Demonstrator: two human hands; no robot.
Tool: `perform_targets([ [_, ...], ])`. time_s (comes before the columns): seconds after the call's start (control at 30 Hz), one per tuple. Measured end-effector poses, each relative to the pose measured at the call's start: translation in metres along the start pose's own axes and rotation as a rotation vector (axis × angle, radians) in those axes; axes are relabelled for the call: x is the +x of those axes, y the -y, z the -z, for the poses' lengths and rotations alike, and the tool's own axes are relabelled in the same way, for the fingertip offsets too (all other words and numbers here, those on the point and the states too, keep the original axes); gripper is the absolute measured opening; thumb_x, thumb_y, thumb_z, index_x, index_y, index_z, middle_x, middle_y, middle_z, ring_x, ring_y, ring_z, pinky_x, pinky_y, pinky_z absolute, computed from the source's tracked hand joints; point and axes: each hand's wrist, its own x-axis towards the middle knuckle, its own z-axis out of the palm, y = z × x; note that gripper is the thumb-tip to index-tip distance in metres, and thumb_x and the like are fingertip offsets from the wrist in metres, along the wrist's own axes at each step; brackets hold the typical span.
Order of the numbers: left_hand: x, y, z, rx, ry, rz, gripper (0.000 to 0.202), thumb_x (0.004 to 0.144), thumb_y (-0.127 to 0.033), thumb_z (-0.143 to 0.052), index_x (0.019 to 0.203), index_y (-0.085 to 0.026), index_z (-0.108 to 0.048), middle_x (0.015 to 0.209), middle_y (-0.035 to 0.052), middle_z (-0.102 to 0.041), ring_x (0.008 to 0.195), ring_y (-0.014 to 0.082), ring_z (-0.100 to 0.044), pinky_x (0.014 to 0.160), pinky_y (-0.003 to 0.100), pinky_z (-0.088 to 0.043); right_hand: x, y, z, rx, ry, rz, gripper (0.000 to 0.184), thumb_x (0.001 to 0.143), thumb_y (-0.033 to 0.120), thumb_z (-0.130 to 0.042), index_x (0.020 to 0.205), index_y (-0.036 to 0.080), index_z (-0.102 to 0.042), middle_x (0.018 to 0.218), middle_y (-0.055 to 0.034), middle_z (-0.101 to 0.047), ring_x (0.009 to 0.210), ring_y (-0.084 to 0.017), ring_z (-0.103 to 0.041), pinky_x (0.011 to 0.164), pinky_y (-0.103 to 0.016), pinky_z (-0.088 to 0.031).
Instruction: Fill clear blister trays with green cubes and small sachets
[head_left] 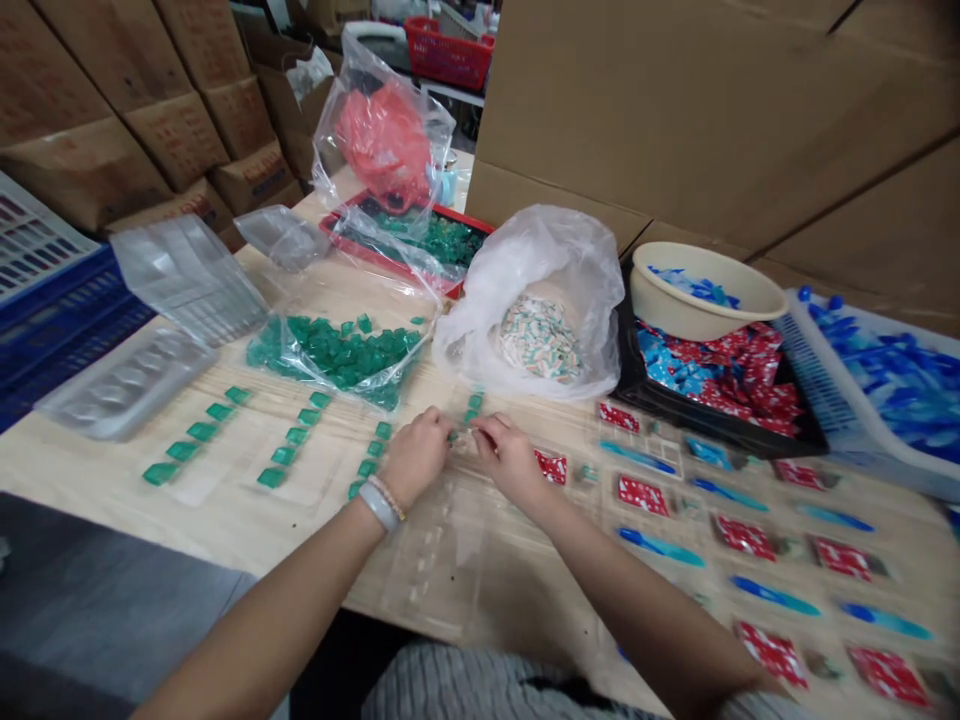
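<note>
**Hands side by side over a wooden table, pods to the left, sachets to the right**

The left hand [418,455] and right hand [510,460] were side by side over the wooden table [225,510], with a clear blister tray [431,560] just before them. Rows of small pods [283,455] lay left of the left hand, and flat sachets [643,495] lay right of the right hand. Behind the left hand lay a plastic bag of pods [337,355]; behind the right hand, a plastic bag of small packets [570,290]. Farther right, a tray [630,385] held sachets and a plastic basin [701,290]. Cardboard cartons [675,110] stood beyond.
</note>
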Motion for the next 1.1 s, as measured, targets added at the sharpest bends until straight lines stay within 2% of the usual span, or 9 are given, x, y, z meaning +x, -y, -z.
perform_targets([
  [0.1,-0.001,-0.002,0.001,-0.332,0.117,0.070,0.008,0.069,-0.022,-0.056,0.065,-0.016,-0.059,0.065,0.0014,-0.048,0.064,0.0138,-0.045,0.061,0.023,-0.034,-0.006,0.008,0.008,0.156,0.060,0.066,0.027,0.080,0.017,-0.044,0.104,0.022,-0.054,0.094,-0.0070,-0.055,0.083,-0.016,-0.053,0.074,-0.031,-0.044],
  [0.2,-0.010,-0.006,-0.004,-0.823,0.313,0.307,0.019,0.071,-0.033,-0.056,0.068,-0.014,-0.057,0.057,-0.0014,-0.044,0.051,0.0083,-0.038,0.045,0.019,-0.025,-0.012,0.014,0.010,0.272,0.030,0.054,0.022,0.080,0.020,-0.047,0.100,0.023,-0.056,0.090,-0.0052,-0.057,0.082,-0.015,-0.054,0.072,-0.029,-0.044],
  [0.33,-0.023,-0.007,-0.014,-1.192,0.353,0.501,0.024,0.065,-0.033,-0.063,0.074,-0.012,-0.056,0.064,-0.0010,-0.046,0.050,0.0041,-0.039,0.041,0.015,-0.021,-0.016,0.017,0.009,0.276,0.002,0.000,0.016,0.077,0.020,-0.051,0.092,0.020,-0.058,0.083,-0.0044,-0.057,0.077,-0.014,-0.054,0.067,-0.027,-0.044],
  [0.5,-0.023,-0.010,-0.013,-1.156,0.330,0.535,0.025,0.067,-0.035,-0.062,0.073,-0.011,-0.055,0.060,-0.0018,-0.046,0.045,0.0025,-0.036,0.038,0.014,-0.018,-0.014,0.013,0.011,0.181,0.073,-0.045,0.007,0.076,0.018,-0.053,0.081,0.018,-0.057,0.073,-0.0023,-0.057,0.066,-0.013,-0.053,0.061,-0.025,-0.042],
  [0.63,-0.022,-0.010,-0.005,-1.077,0.006,0.428,0.010,0.065,-0.021,-0.059,0.063,-0.012,-0.053,0.060,-0.0016,-0.050,0.053,0.0054,-0.044,0.044,0.015,-0.030,-0.005,0.003,-0.001,-0.084,-0.045,-0.067,0.009,0.076,0.019,-0.053,0.083,0.015,-0.057,0.076,-0.0061,-0.057,0.071,-0.016,-0.052,0.065,-0.027,-0.041],
  [0.7,-0.023,-0.009,-0.002,-1.105,-0.084,0.389,0.006,0.058,-0.009,-0.056,0.061,-0.012,-0.053,0.064,-0.0012,-0.053,0.061,0.0072,-0.049,0.053,0.017,-0.037,0.000,-0.003,-0.011,-0.208,-0.006,-0.070,0.010,0.078,0.019,-0.051,0.083,0.015,-0.058,0.081,-0.0077,-0.057,0.074,-0.017,-0.053,0.067,-0.027,-0.041],
  [0.9,-0.036,-0.005,-0.001,-1.125,-0.042,0.423,0.018,0.055,-0.005,-0.060,0.072,-0.011,-0.061,0.074,0.0016,-0.061,0.069,0.0089,-0.054,0.068,0.020,-0.040,0.002,-0.001,-0.020,-0.422,0.162,-0.146,0.018,0.080,0.022,-0.047,0.092,0.016,-0.059,0.090,-0.0090,-0.057,0.081,-0.018,-0.053,0.069,-0.026,-0.041],
  [1.0,-0.040,-0.002,-0.001,-1.124,-0.062,0.454,0.019,0.057,-0.009,-0.063,0.076,-0.012,-0.063,0.078,0.0023,-0.064,0.071,0.0092,-0.055,0.072,0.022,-0.041,-0.004,0.011,-0.007,-0.340,0.132,-0.151,0.026,0.079,0.017,-0.045,0.104,0.015,-0.054,0.092,-0.0094,-0.057,0.082,-0.017,-0.053,0.073,-0.026,-0.041],
  [1.1,-0.041,-0.002,-0.002,-1.115,-0.021,0.387,0.020,0.058,-0.012,-0.065,0.078,-0.013,-0.065,0.083,0.0034,-0.065,0.077,0.0115,-0.056,0.078,0.024,-0.041,-0.012,0.026,0.002,-0.103,0.095,-0.022,0.026,0.080,0.016,-0.043,0.103,0.016,-0.054,0.090,-0.0078,-0.056,0.080,-0.014,-0.052,0.074,-0.026,-0.041],
])
